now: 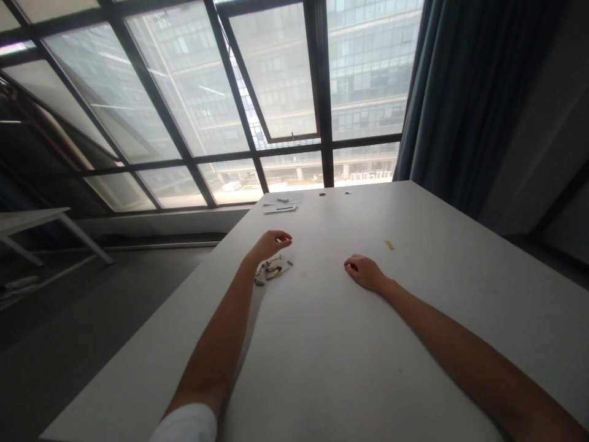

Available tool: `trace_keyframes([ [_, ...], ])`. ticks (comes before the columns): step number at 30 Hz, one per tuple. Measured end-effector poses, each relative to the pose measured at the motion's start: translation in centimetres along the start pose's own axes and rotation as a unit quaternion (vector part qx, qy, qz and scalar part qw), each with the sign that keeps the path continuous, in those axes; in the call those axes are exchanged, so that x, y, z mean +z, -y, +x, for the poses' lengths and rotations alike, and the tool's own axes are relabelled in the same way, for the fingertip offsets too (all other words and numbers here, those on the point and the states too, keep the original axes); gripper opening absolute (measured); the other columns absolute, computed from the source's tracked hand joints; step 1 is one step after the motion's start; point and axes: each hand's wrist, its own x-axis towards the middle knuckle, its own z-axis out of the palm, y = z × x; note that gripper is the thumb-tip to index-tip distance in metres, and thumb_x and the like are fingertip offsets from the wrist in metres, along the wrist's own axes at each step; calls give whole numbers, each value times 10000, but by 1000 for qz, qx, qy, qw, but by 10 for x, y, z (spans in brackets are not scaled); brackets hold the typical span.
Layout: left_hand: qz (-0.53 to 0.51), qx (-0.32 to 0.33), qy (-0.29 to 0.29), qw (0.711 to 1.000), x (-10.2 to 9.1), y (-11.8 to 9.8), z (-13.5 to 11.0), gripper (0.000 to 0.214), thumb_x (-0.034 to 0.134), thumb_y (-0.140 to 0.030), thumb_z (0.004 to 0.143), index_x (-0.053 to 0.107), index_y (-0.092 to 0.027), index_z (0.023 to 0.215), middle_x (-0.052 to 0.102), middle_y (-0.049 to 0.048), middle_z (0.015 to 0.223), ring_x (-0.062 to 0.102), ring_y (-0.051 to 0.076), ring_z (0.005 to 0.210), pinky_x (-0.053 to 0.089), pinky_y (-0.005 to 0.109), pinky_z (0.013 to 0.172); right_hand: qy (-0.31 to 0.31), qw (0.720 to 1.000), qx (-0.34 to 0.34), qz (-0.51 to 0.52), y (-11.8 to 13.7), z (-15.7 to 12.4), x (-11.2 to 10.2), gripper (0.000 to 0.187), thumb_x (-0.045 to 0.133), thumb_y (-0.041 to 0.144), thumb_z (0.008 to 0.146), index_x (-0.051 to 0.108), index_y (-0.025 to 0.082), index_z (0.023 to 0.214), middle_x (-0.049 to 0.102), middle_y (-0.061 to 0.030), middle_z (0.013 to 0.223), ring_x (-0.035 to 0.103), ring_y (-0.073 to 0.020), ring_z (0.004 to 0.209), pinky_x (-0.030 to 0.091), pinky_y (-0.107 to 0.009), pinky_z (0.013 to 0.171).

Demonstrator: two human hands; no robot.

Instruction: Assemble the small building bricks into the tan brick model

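Note:
My left hand hovers just above a small heap of mixed pieces on the white table. Its thumb and fingers are a little apart, and I see nothing between them. The heap holds several beige stick-like bits and some small grey blocks; part of it is hidden behind my left wrist. A grey block lies at its right side. My right hand rests on the table to the right, fingers curled in, with no object showing in it.
Beyond my right hand lies a small yellow strip. White papers with small items on them are at the far left end, and a dark round spot is near the far edge. Windows and a dark curtain stand behind.

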Motion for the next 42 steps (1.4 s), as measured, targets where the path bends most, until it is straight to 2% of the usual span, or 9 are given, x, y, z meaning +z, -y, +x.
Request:
trace_keyframes([
  [5, 63, -116, 90, 987, -7, 42, -4, 263, 751, -356, 660, 787, -147, 816, 746, 59, 770, 651, 192, 716, 449, 248, 628, -2, 1000, -5, 3, -3, 0, 1, 191, 557, 246, 962, 744, 214, 987, 683, -40, 945, 618, -167, 855, 431, -252, 776],
  [7, 71, -140, 113, 981, -6, 52, -4, 247, 764, -339, 619, 786, -155, 782, 742, 48, 735, 647, 190, 701, 436, 240, 605, -3, 1000, -6, 4, -4, 0, 2, 189, 557, 244, 962, 743, 213, 982, 682, -38, 941, 616, -165, 846, 427, -252, 769],
  [10, 88, -156, 118, 977, -2, 58, -2, 235, 765, -310, 581, 784, -159, 761, 745, 48, 730, 645, 187, 694, 427, 234, 594, -5, 1000, -7, 4, -4, 0, 2, 181, 561, 243, 961, 739, 211, 980, 681, -34, 930, 612, -164, 837, 420, -249, 759],
  [19, 123, -156, 156, 968, 9, 56, -3, 180, 772, -256, 544, 768, -171, 703, 739, 42, 707, 640, 179, 674, 418, 223, 560, 1, 1000, -2, 1, -1, -1, -1, 189, 553, 245, 964, 737, 212, 986, 678, -37, 940, 607, -163, 836, 417, -249, 760],
  [23, 157, -188, 199, 949, 8, 57, -3, 211, 776, -226, 509, 772, -159, 708, 727, 45, 670, 638, 182, 628, 433, 226, 550, 2, 1000, 0, 0, 0, 0, -1, 193, 549, 247, 963, 738, 212, 987, 679, -40, 952, 610, -164, 849, 416, -253, 770],
  [30, 179, -175, 205, 946, 5, 53, -1, 216, 783, -228, 517, 767, -151, 718, 722, 38, 687, 643, 181, 670, 462, 225, 596, -2, 1000, -2, 5, -2, 0, 1, 179, 562, 240, 958, 737, 211, 983, 676, -35, 932, 609, -165, 844, 412, -257, 760],
  [33, 173, -176, 233, 941, 6, 50, -1, 232, 815, -235, 503, 764, -154, 715, 717, 31, 676, 635, 180, 653, 464, 237, 595, -6, 1000, -4, 7, -3, 0, 1, 177, 565, 234, 954, 739, 211, 978, 674, -35, 926, 603, -163, 827, 410, -258, 752],
  [38, 140, -168, 313, 924, 11, 47, -4, 342, 870, -214, 419, 752, -168, 737, 709, 13, 692, 628, 175, 626, 465, 230, 555, -11, 1000, -7, 7, -3, 0, 2, 174, 570, 232, 952, 742, 211, 974, 675, -36, 928, 601, -164, 821, 406, -258, 743],
  [42, 189, -149, 285, 928, 16, 43, -6, 321, 827, -149, 447, 755, -174, 759, 696, 20, 707, 605, 165, 589, 460, 230, 526, -10, 1000, -6, 9, -3, 0, 2, 172, 572, 226, 950, 743, 210, 970, 675, -37, 926, 598, -159, 808, 407, -256, 737],
])
